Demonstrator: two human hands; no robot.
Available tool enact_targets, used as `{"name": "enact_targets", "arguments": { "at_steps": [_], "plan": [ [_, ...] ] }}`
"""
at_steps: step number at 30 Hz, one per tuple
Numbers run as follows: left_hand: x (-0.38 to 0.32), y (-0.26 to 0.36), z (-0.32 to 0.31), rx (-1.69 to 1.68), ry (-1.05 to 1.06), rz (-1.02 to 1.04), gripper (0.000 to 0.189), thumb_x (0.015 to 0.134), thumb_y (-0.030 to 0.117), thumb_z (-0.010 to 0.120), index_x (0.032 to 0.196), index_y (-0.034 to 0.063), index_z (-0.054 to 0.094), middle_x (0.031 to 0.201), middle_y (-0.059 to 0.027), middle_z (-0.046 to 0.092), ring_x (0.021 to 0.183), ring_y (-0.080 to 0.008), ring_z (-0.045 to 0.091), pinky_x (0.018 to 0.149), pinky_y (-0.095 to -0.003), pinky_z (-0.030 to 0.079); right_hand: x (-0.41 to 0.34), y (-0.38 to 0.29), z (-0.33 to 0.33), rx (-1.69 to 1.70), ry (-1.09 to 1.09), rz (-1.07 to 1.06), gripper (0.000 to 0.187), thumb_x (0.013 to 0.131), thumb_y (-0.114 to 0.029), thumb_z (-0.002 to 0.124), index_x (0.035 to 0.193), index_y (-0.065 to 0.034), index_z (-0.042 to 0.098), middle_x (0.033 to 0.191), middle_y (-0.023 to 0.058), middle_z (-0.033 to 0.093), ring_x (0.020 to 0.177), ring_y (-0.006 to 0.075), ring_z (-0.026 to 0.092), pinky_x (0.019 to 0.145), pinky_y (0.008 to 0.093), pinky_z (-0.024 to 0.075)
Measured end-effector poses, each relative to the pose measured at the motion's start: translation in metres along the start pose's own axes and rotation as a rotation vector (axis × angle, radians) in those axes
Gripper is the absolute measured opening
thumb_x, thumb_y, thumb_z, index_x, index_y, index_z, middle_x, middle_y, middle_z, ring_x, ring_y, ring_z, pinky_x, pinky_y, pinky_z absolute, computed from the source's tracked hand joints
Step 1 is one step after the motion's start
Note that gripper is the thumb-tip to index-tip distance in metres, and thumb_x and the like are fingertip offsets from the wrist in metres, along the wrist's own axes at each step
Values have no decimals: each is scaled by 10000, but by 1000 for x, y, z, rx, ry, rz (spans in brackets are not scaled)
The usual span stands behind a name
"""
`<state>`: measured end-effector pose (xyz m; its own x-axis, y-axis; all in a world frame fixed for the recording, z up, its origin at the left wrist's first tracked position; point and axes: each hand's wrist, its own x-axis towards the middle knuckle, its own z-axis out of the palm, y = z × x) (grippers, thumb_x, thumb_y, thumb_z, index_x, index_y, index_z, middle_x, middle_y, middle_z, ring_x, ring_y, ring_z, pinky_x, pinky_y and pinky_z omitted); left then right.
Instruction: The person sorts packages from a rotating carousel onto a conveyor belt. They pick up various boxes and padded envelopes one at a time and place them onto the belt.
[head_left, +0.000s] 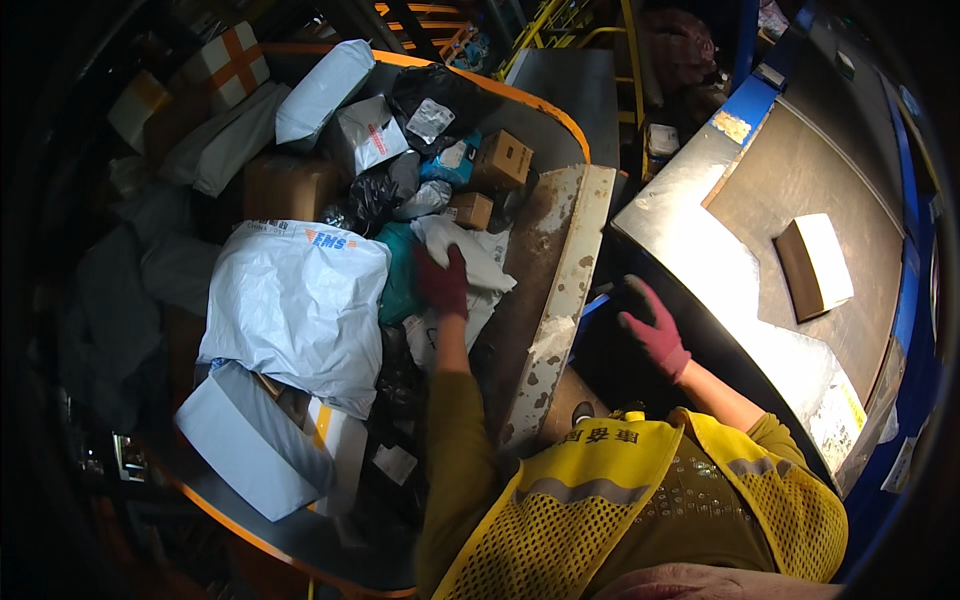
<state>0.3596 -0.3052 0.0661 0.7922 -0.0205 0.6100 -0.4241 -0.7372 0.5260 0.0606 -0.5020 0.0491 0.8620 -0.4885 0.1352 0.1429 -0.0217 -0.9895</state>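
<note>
My left hand, in a dark red glove, lies over a white plastic mailing bag and a teal parcel. Its fingers are partly blurred, so I cannot tell whether they grip either one. Left of it rests a large white EMS plastic bag. My right hand, gloved in red with pale fingertips, is held in the air with thumb and fingers apart. Nothing is in it. It hovers between the bin's worn metal edge and the conveyor's bright metal side.
A brown-and-white box sits on the conveyor belt at right. The orange-rimmed bin holds several parcels, including a cardboard box, a black bag and a long white parcel. Yellow railings stand behind.
</note>
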Motion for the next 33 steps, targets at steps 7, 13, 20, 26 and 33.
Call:
{"name": "enact_targets", "arguments": {
  "at_steps": [7, 13, 20, 26, 33],
  "plan": [
    [-132, 73, -84, -7, -342, 595, 368, 632, 202, 673, 986, 124, 608, 795, -90, 549, 697, -308, 566, 579, -428, 460, 14, 36, 41, 851, -432, 506, 528, 958, -192, 503, 1416, -37, 291, 1343, 94, 414, 1191, 167, 467, 986, 308, 386],
    [-203, 119, -100, -232, -690, 790, 394, 721, 241, 668, 1084, 117, 582, 834, -76, 504, 693, -262, 547, 605, -397, 436, 2, 22, 32, 465, -158, 552, 540, 834, -68, 641, 1317, 3, 409, 1194, 116, 557, 1048, 181, 564, 921, 302, 451],
    [-79, 28, -141, 71, -54, 436, 655, 802, 351, 680, 1314, 13, 452, 1290, -238, 473, 1221, -396, 415, 1034, -482, 299, -14, -18, -12, 342, 23, 430, 606, 800, -120, 676, 1326, 16, 407, 1167, 99, 581, 1069, 180, 535, 939, 332, 418],
    [11, -125, -198, 727, 418, -170, 995, 759, 636, 595, 1398, -49, 261, 1363, -344, 316, 1244, -490, 315, 984, -543, 335, -22, -53, -159, -204, 503, 5, 361, 896, -57, 544, 1251, -4, 510, 995, 70, 660, 822, 90, 577, 730, 209, 457],
    [44, -165, -206, -745, 419, -394, 779, 636, 161, 839, 1230, -132, 428, 1122, -218, 570, 1006, -274, 567, 929, -383, 434, -54, -65, -319, -1398, 603, -310, 592, 819, 137, 424, 1360, -102, 429, 1334, 85, 507, 1228, 223, 483, 1036, 307, 366]
  ]
}}
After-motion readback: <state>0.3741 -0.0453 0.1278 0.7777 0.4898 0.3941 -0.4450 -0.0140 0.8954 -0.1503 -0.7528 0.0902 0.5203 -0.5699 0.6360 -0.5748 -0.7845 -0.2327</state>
